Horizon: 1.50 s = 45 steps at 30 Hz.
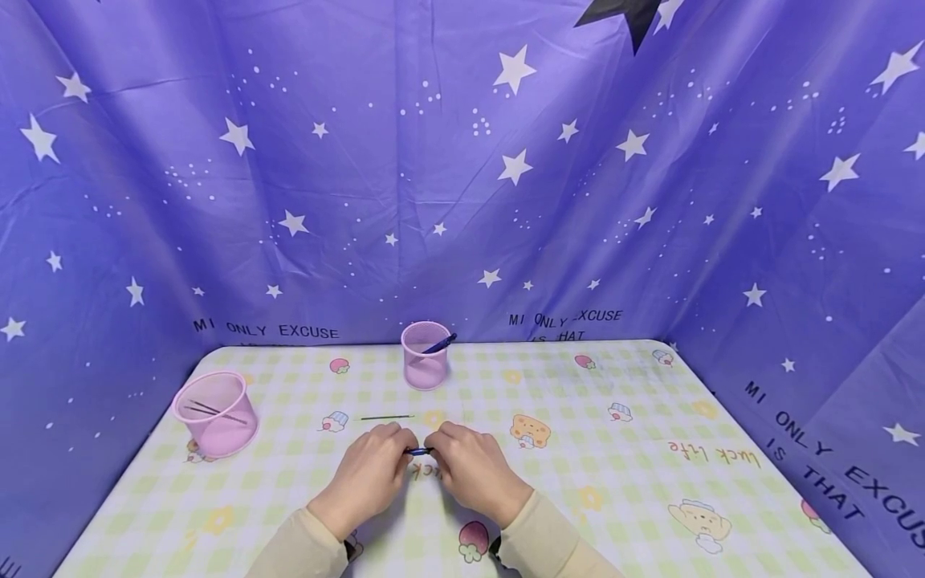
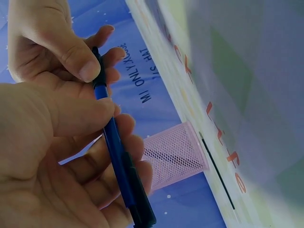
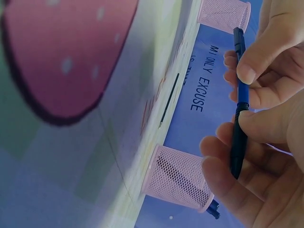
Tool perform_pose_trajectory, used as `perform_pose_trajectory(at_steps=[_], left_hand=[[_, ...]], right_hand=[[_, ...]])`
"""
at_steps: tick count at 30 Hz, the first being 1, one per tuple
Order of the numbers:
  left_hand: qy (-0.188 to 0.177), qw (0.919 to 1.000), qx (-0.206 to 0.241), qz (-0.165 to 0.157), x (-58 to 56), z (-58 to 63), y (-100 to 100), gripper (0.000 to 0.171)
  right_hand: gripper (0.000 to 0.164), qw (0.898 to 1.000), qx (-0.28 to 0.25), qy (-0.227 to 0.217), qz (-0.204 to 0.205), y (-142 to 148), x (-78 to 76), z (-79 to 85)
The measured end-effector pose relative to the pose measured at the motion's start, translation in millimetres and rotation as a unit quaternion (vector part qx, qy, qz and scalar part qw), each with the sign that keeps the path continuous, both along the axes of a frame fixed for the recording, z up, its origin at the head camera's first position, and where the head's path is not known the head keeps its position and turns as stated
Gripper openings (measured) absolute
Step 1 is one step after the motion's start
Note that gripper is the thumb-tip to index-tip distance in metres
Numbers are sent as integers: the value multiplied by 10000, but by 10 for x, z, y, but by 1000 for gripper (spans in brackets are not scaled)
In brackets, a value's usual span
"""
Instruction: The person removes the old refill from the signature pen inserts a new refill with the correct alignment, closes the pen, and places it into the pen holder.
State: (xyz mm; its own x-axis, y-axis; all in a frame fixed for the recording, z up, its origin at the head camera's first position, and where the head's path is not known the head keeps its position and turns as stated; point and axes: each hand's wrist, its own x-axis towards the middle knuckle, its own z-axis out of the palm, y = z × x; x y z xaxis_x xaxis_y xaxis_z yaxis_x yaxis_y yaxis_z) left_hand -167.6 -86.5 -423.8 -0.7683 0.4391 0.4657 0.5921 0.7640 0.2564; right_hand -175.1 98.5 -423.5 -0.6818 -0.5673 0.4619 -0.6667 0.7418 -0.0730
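Note:
Both hands hold a blue ballpoint pen (image 2: 111,137) with a dark grip and clip, above the near middle of the table. My left hand (image 1: 372,470) pinches its blue barrel between thumb and fingers, the clip end lying along the fingers in the left wrist view. Thumb and fingers of my right hand (image 1: 473,466) pinch the dark grip section (image 3: 240,135) at the other end. The two hands are close together. Just beyond them, a thin dark pen refill (image 1: 386,417) lies on the tablecloth.
A pink mesh pen cup (image 1: 217,417) with thin dark refills stands at the left. At the back middle, another pink mesh cup (image 1: 425,371) holds a dark blue pen (image 1: 439,344). Purple star-printed curtains (image 1: 361,177) enclose the checked table (image 1: 549,498).

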Motion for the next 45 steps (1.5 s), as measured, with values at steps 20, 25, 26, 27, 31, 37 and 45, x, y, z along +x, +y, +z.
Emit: perform_pose_trajectory(at_steps=[20, 25, 26, 27, 31, 37, 45], left_hand=[[70, 9997, 236, 31, 3, 1, 1, 25], [-63, 9998, 181, 45, -4, -1, 2, 16], [-102, 9998, 139, 52, -6, -1, 2, 12], [-123, 9999, 84, 63, -8, -1, 2, 10], [-260, 9996, -97, 40, -9, 15, -2, 10], [-327, 9993, -192, 9, -2, 22, -1, 12], [-254, 9995, -186, -14, -6, 15, -5, 11]], right_hand=[[9, 10000, 24, -87, -19, -14, 19, 15], [9, 10000, 86, -12, -25, -12, 20, 17], [9, 10000, 89, 2, -24, -11, 20, 17], [8, 10000, 90, 12, -24, -11, 19, 17], [8, 10000, 77, 11, -33, -9, 16, 11], [9, 10000, 58, -16, -29, -11, 14, 8], [9, 10000, 57, -50, -24, -12, 10, 3]])
